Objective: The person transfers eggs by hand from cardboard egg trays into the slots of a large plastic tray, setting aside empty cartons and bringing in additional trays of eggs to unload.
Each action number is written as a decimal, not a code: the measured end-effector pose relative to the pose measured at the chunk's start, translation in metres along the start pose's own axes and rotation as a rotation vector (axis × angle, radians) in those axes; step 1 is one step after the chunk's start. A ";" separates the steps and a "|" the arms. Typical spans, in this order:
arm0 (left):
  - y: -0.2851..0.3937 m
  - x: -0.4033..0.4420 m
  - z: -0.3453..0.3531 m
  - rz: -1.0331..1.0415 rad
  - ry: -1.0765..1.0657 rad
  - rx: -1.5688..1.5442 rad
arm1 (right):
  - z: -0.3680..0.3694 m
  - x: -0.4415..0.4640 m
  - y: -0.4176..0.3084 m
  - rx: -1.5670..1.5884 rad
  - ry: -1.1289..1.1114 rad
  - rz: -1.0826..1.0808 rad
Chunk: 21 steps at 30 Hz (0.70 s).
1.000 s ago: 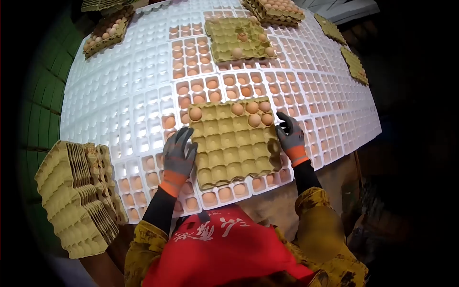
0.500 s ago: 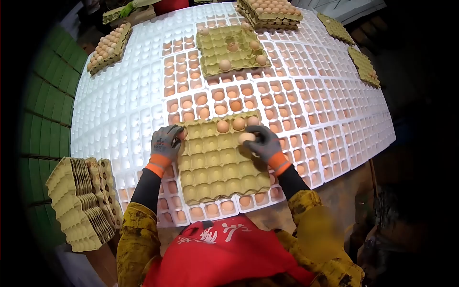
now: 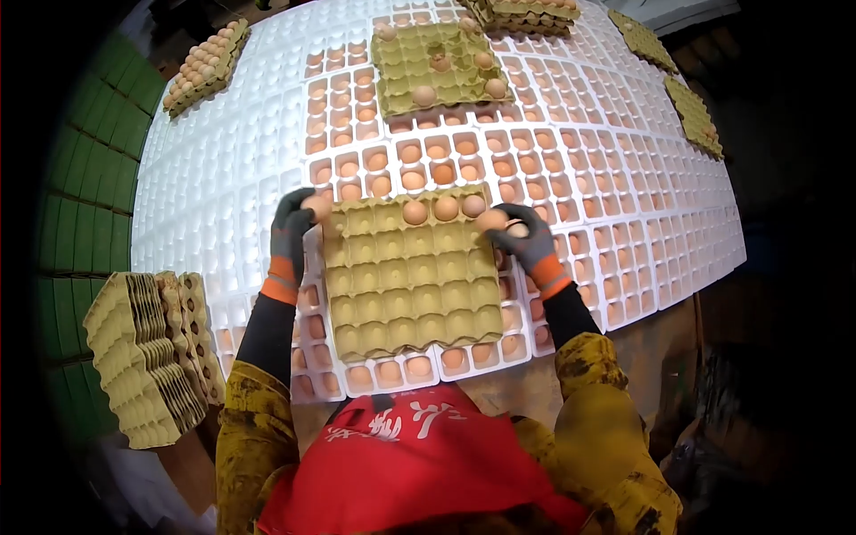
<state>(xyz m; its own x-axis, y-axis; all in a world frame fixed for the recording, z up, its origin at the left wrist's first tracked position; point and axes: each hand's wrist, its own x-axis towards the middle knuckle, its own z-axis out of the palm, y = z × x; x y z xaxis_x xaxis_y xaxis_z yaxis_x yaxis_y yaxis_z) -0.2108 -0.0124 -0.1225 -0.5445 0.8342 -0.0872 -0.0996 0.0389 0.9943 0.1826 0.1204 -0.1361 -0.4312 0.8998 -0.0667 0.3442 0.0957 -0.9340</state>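
Note:
A yellowish pulp tray (image 3: 410, 285) lies on white plastic egg trays (image 3: 401, 143), with three eggs (image 3: 445, 209) in its far row. My gloved left hand (image 3: 292, 227) holds an egg (image 3: 316, 209) just off the tray's far left corner. At the far right corner my gloved right hand (image 3: 526, 236) grips eggs (image 3: 491, 220); a second pale one shows partly among its fingers. Brown eggs fill many pockets of the white trays around the pulp tray.
Another pulp tray (image 3: 428, 76) with a few eggs lies farther back. Egg-filled pulp trays stand at the back left (image 3: 205, 67) and back right (image 3: 528, 18). Stacked pulp trays (image 3: 147, 357) stand at the left edge, and two more pulp trays (image 3: 694, 116) at the right.
Both hands have closed on eggs. The left egg has left the tray's far left corner, and eggs at its right side have been picked up by my right hand, which has moved outward.

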 end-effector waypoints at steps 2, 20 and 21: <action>-0.030 0.010 -0.005 0.214 -0.223 -0.122 | -0.017 -0.018 -0.031 0.697 -0.011 0.182; -0.024 0.026 0.125 0.464 -0.292 0.533 | 0.019 0.012 -0.044 -0.188 0.274 -0.222; -0.032 0.029 0.134 0.558 -0.342 0.624 | 0.020 0.011 -0.027 -0.211 0.299 -0.265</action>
<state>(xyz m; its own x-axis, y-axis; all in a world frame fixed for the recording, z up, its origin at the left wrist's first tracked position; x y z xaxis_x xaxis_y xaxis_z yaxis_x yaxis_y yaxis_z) -0.1124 0.0844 -0.1489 -0.0915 0.9352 0.3420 0.6286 -0.2121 0.7483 0.1515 0.1192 -0.1190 -0.2778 0.9131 0.2983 0.4301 0.3959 -0.8114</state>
